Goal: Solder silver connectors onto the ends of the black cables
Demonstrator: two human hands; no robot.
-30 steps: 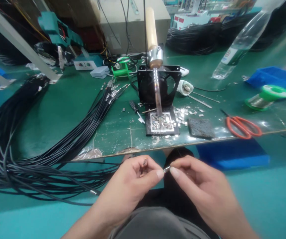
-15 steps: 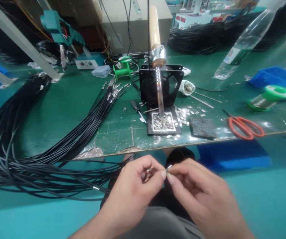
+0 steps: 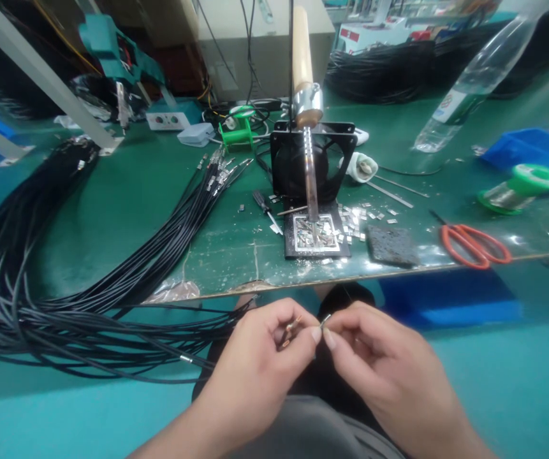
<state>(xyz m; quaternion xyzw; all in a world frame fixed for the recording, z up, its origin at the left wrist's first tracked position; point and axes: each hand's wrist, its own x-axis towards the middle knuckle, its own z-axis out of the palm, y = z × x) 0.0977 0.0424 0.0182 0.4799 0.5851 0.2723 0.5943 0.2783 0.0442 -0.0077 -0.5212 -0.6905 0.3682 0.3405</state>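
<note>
Over my lap, my left hand (image 3: pixel 264 360) is closed around the ends of black cables (image 3: pixel 159 338) that come in from the left. Small copper-coloured tips (image 3: pixel 294 325) show between its curled fingers. Close against it, my right hand (image 3: pixel 389 363) pinches between thumb and forefinger. A tiny silvery metal connector (image 3: pixel 325 320) sticks up where the fingertips of both hands meet. The rest of that connector is hidden by the fingers. Beyond the hands, on the green bench, a wooden-handled soldering iron (image 3: pixel 308 102) points down at a tray of metal bits (image 3: pixel 296 245).
Behind the tray stands a black fan (image 3: pixel 281 169). Loose metal pieces, a dark block (image 3: pixel 391 247), red-handled scissors (image 3: pixel 475 247) and a solder spool (image 3: pixel 518 194) lie to the right. A plastic bottle (image 3: pixel 460 102) stands behind. More black cables (image 3: pixel 169 242) lie left.
The view has shifted slightly. Both hands keep nearly the same place and grip, and the silvery connector shows a little more between the fingertips.
</note>
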